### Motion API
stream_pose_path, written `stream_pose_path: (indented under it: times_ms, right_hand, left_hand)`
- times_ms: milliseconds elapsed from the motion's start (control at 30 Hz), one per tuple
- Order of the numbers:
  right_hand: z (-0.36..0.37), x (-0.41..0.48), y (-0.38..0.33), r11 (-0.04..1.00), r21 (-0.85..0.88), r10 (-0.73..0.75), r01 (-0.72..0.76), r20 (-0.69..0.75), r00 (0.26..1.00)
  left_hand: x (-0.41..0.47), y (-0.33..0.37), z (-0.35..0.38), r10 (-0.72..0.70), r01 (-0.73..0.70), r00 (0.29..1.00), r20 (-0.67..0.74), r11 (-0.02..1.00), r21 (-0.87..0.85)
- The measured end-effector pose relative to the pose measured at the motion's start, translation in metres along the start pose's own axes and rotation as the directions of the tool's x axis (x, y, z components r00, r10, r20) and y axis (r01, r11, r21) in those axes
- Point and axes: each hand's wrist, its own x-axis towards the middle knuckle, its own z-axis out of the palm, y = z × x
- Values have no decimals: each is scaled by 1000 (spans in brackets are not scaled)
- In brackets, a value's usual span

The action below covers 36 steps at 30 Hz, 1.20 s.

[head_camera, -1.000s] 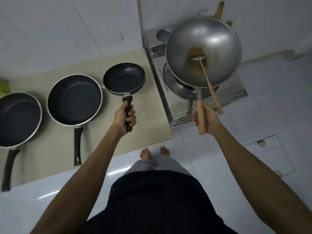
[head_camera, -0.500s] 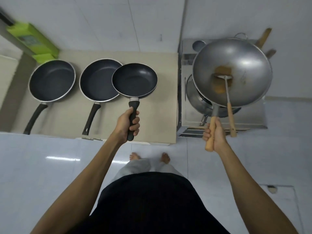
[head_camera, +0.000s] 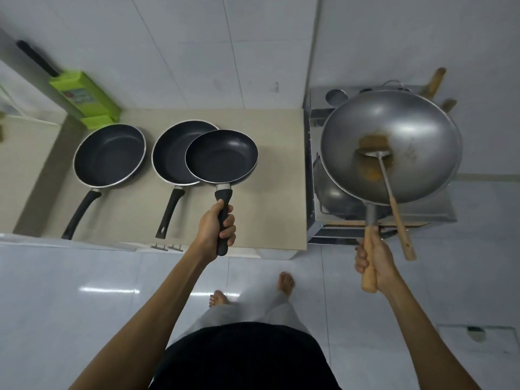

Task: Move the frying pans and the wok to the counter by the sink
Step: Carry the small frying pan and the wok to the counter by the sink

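Note:
My left hand (head_camera: 215,228) grips the black handle of a small black frying pan (head_camera: 221,156), held lifted above the beige counter (head_camera: 278,175) and overlapping a second black frying pan (head_camera: 171,153) that rests there. A third, larger black pan (head_camera: 109,155) lies further left on the counter. My right hand (head_camera: 374,263) holds the wooden handle of a steel wok (head_camera: 391,144), raised over the stove (head_camera: 318,220). Inside the wok lies a metal ladle with a wooden handle (head_camera: 394,201), its bowl on a brown stain.
A green box (head_camera: 84,99) leans against the tiled wall at the counter's back left. Wooden utensil handles (head_camera: 436,80) stick up behind the stove. White floor tiles lie below, with my bare feet (head_camera: 285,281) and a floor drain (head_camera: 475,332) at right.
The small pan has risen off the counter and shifted left over the middle pan. The wok has lifted clear of the stove and come toward me. My view has pulled back.

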Motion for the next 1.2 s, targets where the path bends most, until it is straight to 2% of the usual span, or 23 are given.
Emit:
stream_pose_path:
  times_ms: [267,467,600,900,1200]
  right_hand:
    - [68,-52,25,994,-99,-42,45,26,999]
    - [168,-91,64,984,-171,-28,47,112,993]
    - [240,-112,96,973,-228,28,17,194,981]
    - [369,-140,160,873,-485,111,43,284,952]
    - [501,-127,190,767,-631,176,115,379,909]
  left_hand:
    - [-27,15,-86,61,-59,998,14,992,-108]
    - [-73,37,-210,148,-152,988,-36,976,-154]
    - [-108,49,-296,199,-221,972,-127,955,-200]
    - [-162,70,-430,254,-344,924,-285,880,-329]
    - [-166,126,-545,284,-419,877,-387,846,-329]
